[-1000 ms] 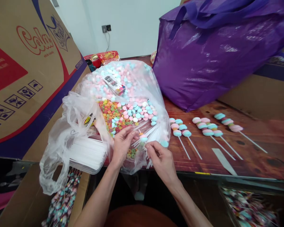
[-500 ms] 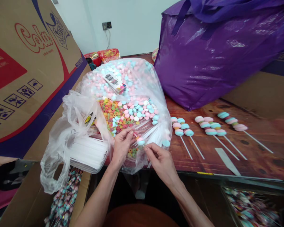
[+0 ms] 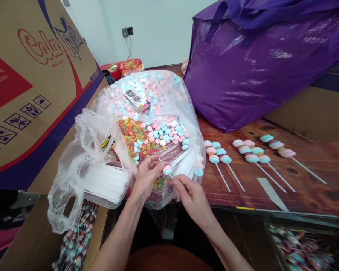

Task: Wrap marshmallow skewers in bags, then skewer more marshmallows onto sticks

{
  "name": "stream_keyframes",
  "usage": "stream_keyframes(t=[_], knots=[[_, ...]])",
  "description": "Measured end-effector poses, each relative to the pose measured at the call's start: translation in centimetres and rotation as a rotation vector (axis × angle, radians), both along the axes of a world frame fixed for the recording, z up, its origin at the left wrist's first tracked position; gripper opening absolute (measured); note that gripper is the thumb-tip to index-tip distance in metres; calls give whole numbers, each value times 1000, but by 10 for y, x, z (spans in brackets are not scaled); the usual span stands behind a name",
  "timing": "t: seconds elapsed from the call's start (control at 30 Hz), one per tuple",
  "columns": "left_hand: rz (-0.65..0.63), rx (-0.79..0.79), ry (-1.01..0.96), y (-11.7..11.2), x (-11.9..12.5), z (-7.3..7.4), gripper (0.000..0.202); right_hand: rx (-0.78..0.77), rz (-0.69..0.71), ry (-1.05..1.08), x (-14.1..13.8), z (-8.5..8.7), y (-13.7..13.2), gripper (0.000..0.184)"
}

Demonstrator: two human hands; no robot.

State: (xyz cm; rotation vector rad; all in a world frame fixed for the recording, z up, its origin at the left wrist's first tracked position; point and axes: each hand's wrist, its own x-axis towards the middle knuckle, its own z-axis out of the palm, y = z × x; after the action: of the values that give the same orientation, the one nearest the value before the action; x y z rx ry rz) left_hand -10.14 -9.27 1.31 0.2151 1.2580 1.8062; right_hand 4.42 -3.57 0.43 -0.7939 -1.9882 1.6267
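**A:** What's between your fingers?

**B:** A thin white stick [image 3: 171,175] with one pink-and-blue sweet [image 3: 167,170] on it, just at the near edge of the clear bag [image 3: 183,109]. My right hand [image 3: 190,194] pinches the stick's near end. My left hand [image 3: 145,177] is closed narrow on the sweet.

**A:** Which way does the stick lie?

**B:** Slanted, from my right fingers up and away to the left, with its far tip by my left fingertips. The left hand is the nearer one to the sweet.

**A:** And around it?

**B:** Inside the bag are ring sweets [image 3: 132,137] and more pink, blue and white ones. Just right of the bag, three groups of skewers [image 3: 251,152] lie on the table [image 3: 299,184], sticks pointing near-right. Behind those is a purple bag [image 3: 257,64]. Left of the clear bag there's a pack of sticks [image 3: 104,184], then a big box [image 3: 39,113].

**A:** Any writing?

**B:** The box has red script starting "Cola", and I can't read the rest. It also has handling symbols. A printed slip [image 3: 137,99] in the bag is too small to read.
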Motion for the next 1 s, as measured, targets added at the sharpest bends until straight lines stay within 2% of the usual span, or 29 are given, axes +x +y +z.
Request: stream_keyframes(t=[0.23, 0.37, 0.43, 0.53, 0.6, 0.7, 0.83, 1.0], knots=[[-164, -38, 60, 0, 11, 12, 49, 321, -119, -4, -6, 1, 0, 31], [-176, -17, 197, 22, 7, 10, 44, 392, -207, -19, -4, -3, 13, 30], [-103, -69, 375, 40, -3, 6, 31, 386, -242, -44, -2, -7, 21, 30], [81, -254, 867, 67, -21, 1, 14, 336, -275, -51, 3, -14, 30, 30], [89, -391, 1124, 79, -30, -3, 18, 299, -273, -44, 4, -18, 31, 31], [41, -524, 1318, 85, -33, -8, 23, 256, -265, -38, 4, -20, 31, 32], [38, -499, 1334, 80, -33, -14, 23, 210, -249, -22, 3, -20, 31, 31], [91, -316, 1055, 77, -37, -17, 14, 194, -253, -8, 4, -21, 31, 33]])
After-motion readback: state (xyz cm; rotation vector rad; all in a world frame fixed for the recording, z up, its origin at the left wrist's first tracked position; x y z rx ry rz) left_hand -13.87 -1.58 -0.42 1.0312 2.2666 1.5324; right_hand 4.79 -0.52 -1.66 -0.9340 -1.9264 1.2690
